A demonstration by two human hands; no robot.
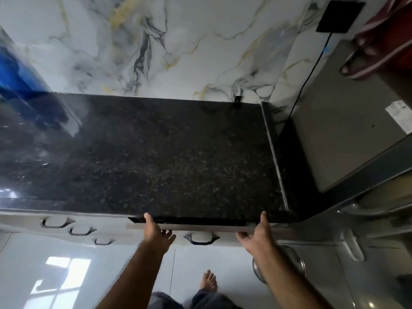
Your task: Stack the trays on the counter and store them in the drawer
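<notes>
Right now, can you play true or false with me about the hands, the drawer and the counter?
1. Both hands are on the drawer front. True: the left hand and right hand press its two ends.
2. The drawer is pulled wide open. False: only a narrow gap shows under the counter.
3. Trays are stacked on the counter. False: none show there.
4. A dark handle sits between the hands. True.
5. A hand is pulling that handle. False: neither touches it.
</notes>
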